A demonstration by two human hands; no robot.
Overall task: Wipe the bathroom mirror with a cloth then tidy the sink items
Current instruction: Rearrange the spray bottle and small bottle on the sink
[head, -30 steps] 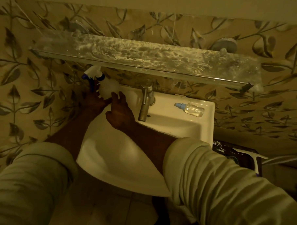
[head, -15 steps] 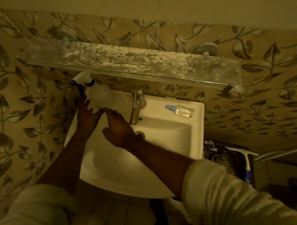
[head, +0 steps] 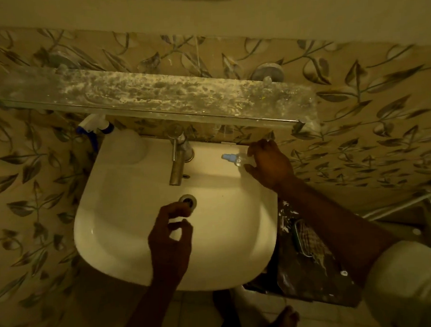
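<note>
A white spray bottle (head: 124,145) with a blue-and-white trigger head stands on the back left corner of the white sink (head: 113,217). On the sink's back right ledge lies a small clear bottle with a blue cap (head: 232,158). My right hand (head: 269,164) is wrapped around its body. My left hand (head: 169,242) hovers over the basin near the drain (head: 188,200), fingers loosely curled and holding nothing. No cloth is in sight, and only a sliver of the mirror shows at the top edge.
A stained glass shelf (head: 157,99) juts out from the leaf-patterned wall above the metal tap (head: 178,162). Right of the sink sits a dark, paint-spattered surface (head: 305,270) with a wire soap dish. My bare foot (head: 286,318) is on the floor below.
Both hands left the spray bottle at the back left. My right hand crossed to the small bottle on the right ledge and closed on it; my left hand drew back over the basin.
</note>
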